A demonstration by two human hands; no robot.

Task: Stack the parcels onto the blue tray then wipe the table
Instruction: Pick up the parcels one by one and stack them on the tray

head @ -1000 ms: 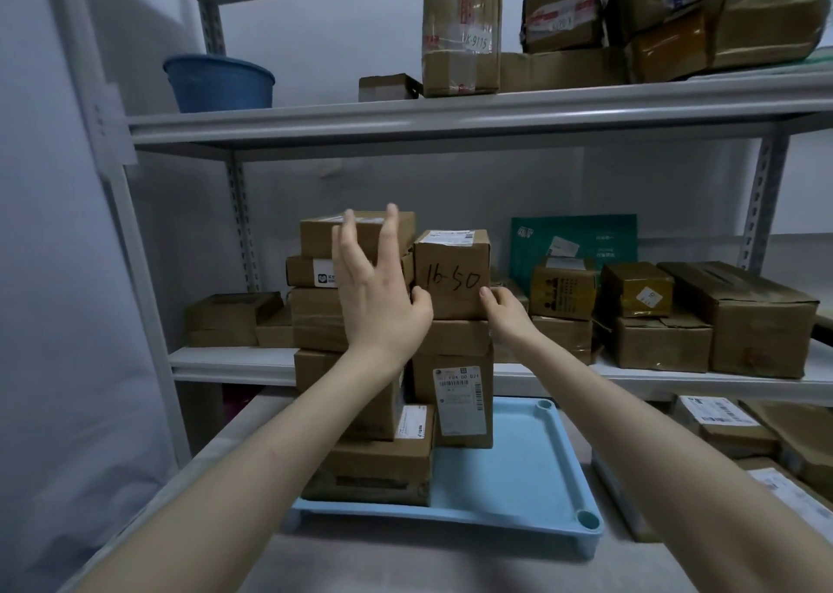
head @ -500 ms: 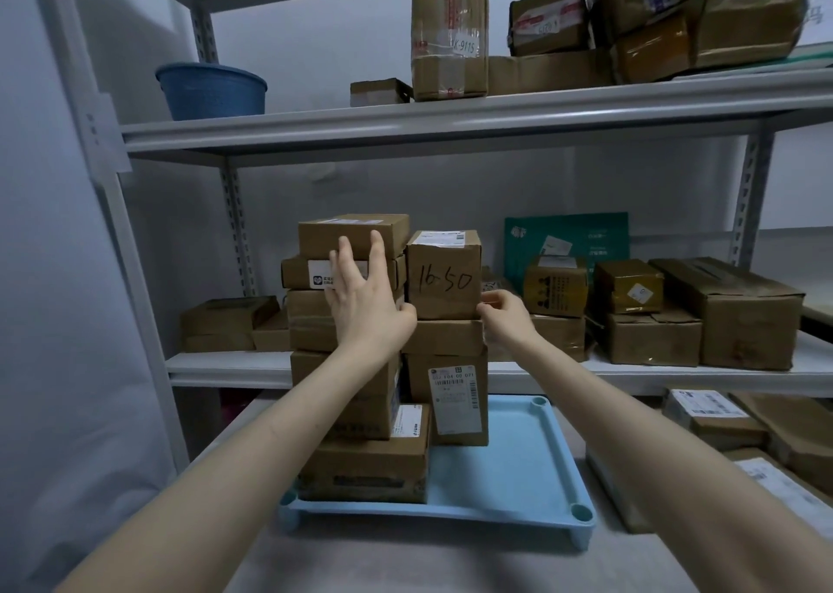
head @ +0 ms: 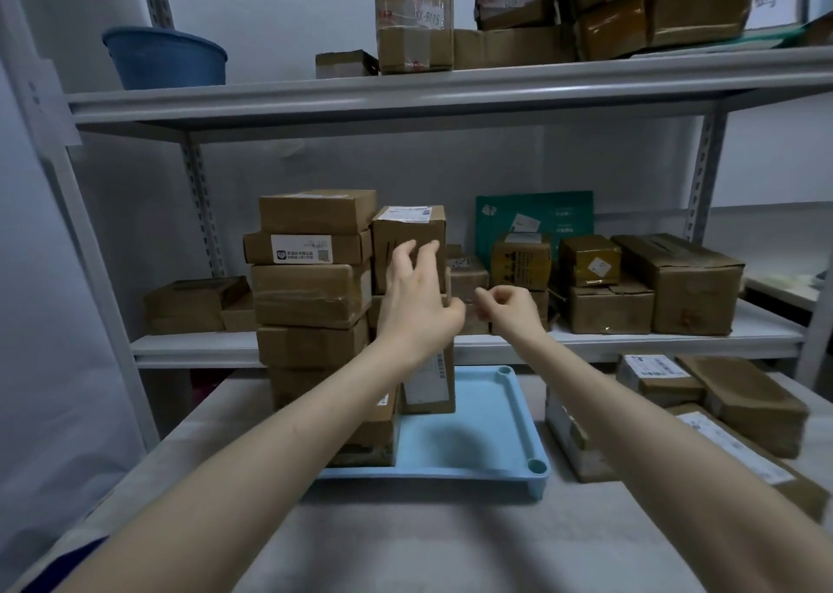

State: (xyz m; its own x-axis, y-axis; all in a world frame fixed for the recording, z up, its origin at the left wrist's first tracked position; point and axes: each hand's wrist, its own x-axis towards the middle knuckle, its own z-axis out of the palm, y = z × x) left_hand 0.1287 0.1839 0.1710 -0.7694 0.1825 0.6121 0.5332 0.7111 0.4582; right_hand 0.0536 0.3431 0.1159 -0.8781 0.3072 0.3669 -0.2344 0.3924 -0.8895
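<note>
The parcels (head: 315,304) are plain brown cardboard boxes, taped, some with white labels. They stand in two side-by-side columns on the left half of the blue tray (head: 487,452), which sits on the grey worktop (head: 428,543). My left hand (head: 417,310) is raised before the right column's top box, fingers spread; I cannot tell if it touches. My right hand (head: 514,310) hovers beside it, fingers curled on nothing. Loose boxes (head: 757,407) lie right of the tray.

Brown cardboard parcels (head: 311,295) with white labels stand on a light blue tray (head: 505,439) over the pale grey counter (head: 428,543). A dark blue basin (head: 167,58) and a green envelope (head: 536,218) sit on grey shelves (head: 450,91).
</note>
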